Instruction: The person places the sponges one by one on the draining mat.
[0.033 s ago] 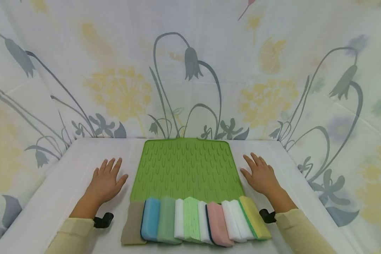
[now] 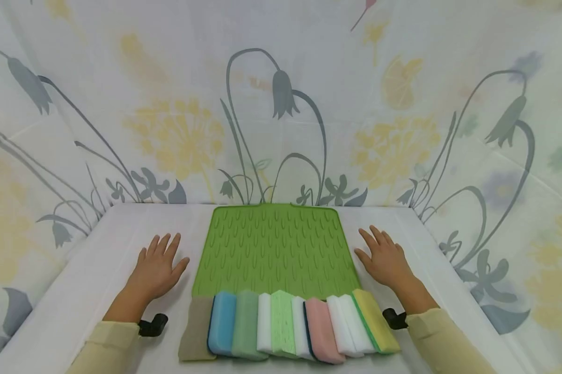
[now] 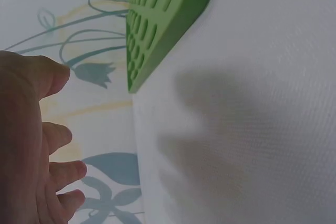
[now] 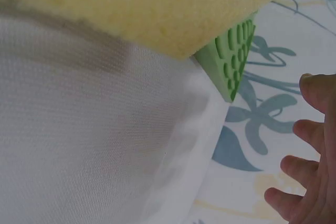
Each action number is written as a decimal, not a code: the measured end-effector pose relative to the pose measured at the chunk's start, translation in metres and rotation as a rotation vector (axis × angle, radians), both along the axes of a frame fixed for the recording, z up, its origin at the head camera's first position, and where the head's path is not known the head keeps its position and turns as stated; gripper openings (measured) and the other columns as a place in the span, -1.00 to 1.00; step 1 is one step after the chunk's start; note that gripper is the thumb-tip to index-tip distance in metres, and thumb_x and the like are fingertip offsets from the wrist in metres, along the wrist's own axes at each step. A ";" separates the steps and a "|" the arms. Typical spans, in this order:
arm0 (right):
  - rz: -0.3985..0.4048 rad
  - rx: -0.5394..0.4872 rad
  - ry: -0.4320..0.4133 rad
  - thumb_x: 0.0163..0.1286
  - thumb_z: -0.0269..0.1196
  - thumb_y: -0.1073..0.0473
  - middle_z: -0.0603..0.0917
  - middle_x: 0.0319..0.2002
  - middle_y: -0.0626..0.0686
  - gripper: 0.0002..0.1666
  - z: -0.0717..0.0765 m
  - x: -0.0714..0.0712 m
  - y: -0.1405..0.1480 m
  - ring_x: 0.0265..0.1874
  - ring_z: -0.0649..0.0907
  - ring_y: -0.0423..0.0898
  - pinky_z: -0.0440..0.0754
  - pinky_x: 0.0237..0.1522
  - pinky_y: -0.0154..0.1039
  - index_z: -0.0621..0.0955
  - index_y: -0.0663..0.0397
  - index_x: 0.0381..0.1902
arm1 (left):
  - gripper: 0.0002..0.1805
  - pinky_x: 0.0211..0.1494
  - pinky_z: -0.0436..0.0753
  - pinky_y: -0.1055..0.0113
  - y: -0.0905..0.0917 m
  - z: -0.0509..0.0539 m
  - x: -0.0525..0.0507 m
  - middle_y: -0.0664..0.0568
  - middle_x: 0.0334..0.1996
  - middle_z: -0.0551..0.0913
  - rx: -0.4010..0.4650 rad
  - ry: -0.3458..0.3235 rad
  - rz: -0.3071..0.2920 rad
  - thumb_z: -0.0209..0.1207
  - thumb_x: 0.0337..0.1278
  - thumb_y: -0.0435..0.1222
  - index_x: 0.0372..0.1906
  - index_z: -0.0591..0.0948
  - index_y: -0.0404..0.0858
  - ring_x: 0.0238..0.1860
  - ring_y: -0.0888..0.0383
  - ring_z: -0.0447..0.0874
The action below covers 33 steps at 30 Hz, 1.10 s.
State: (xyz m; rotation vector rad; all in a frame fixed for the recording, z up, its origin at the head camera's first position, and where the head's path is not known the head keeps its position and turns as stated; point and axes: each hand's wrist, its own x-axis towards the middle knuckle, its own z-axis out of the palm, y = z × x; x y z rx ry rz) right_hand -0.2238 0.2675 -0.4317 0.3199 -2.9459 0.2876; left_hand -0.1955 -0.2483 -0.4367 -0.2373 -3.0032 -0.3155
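My left hand [image 2: 153, 268], fingers spread and holding nothing, is to the left of a green ridged mat [image 2: 276, 249]. On the mat's other side my right hand [image 2: 384, 259] also has its fingers apart and holds nothing. A row of sponges lies along the mat's near edge: a grey-brown one [image 2: 197, 330] at the left end, then a blue sponge [image 2: 222, 324], a green sponge [image 2: 249, 326], a light green one [image 2: 283, 324], a pink sponge [image 2: 324, 332], several white ones [image 2: 264, 324] between, and a yellow sponge [image 2: 376, 322] nearest my right hand.
White cloth covers the table [image 2: 98, 259]. A flower-printed curtain [image 2: 187, 78] stands behind it and along both sides. Each wrist carries a small black camera [image 2: 153, 325]. The right wrist view shows the yellow sponge [image 4: 157, 9] close up.
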 end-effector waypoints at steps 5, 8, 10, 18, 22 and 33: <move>0.003 -0.019 -0.009 0.50 0.02 -0.08 0.18 0.43 0.36 -0.31 0.000 0.007 0.002 0.35 0.20 0.46 0.26 0.12 0.49 0.25 0.13 0.45 | -0.26 0.34 0.04 -0.42 0.001 -0.001 0.005 -0.43 0.41 0.16 0.004 0.003 -0.010 -0.07 0.41 0.01 0.47 0.14 -0.38 0.44 -0.44 -0.04; 0.000 -0.030 -0.022 0.51 0.01 -0.10 0.17 0.43 0.37 -0.30 -0.001 0.012 0.005 0.36 0.19 0.47 0.26 0.13 0.49 0.24 0.13 0.45 | -0.26 0.34 0.04 -0.42 0.003 0.001 0.006 -0.43 0.41 0.16 0.006 -0.005 -0.016 -0.07 0.42 0.00 0.47 0.14 -0.39 0.43 -0.45 -0.04; 0.000 -0.037 -0.025 0.51 0.02 -0.09 0.17 0.43 0.37 -0.30 -0.002 0.015 0.007 0.35 0.20 0.47 0.27 0.12 0.48 0.24 0.14 0.45 | -0.26 0.34 0.04 -0.42 0.004 0.001 0.006 -0.44 0.41 0.15 0.009 -0.011 -0.021 -0.07 0.42 0.00 0.47 0.14 -0.39 0.43 -0.45 -0.04; 0.023 -0.129 -0.071 0.52 -0.01 -0.14 0.11 0.44 0.40 -0.26 0.004 0.027 0.011 0.36 0.18 0.45 0.30 0.09 0.49 0.19 0.13 0.48 | -0.27 0.32 0.08 -0.42 0.008 0.001 0.008 -0.41 0.37 0.25 0.004 -0.012 -0.020 -0.06 0.40 0.00 0.47 0.16 -0.37 0.40 -0.42 0.07; 0.038 -0.187 -0.095 0.51 -0.02 -0.17 0.09 0.45 0.41 -0.24 0.007 0.034 0.014 0.36 0.18 0.45 0.25 0.15 0.47 0.16 0.11 0.50 | -0.30 0.29 0.17 -0.40 0.011 -0.001 0.008 -0.39 0.32 0.31 0.020 0.001 -0.046 -0.05 0.41 -0.04 0.45 0.18 -0.38 0.37 -0.40 0.16; 0.066 -0.268 -0.150 0.47 0.01 -0.23 0.15 0.44 0.34 -0.22 0.006 0.061 0.010 0.35 0.22 0.43 0.28 0.13 0.47 0.17 0.00 0.49 | -0.35 0.23 0.32 -0.30 0.016 -0.019 0.006 -0.40 0.24 0.41 0.083 0.030 -0.084 0.01 0.38 -0.12 0.43 0.23 -0.38 0.29 -0.35 0.31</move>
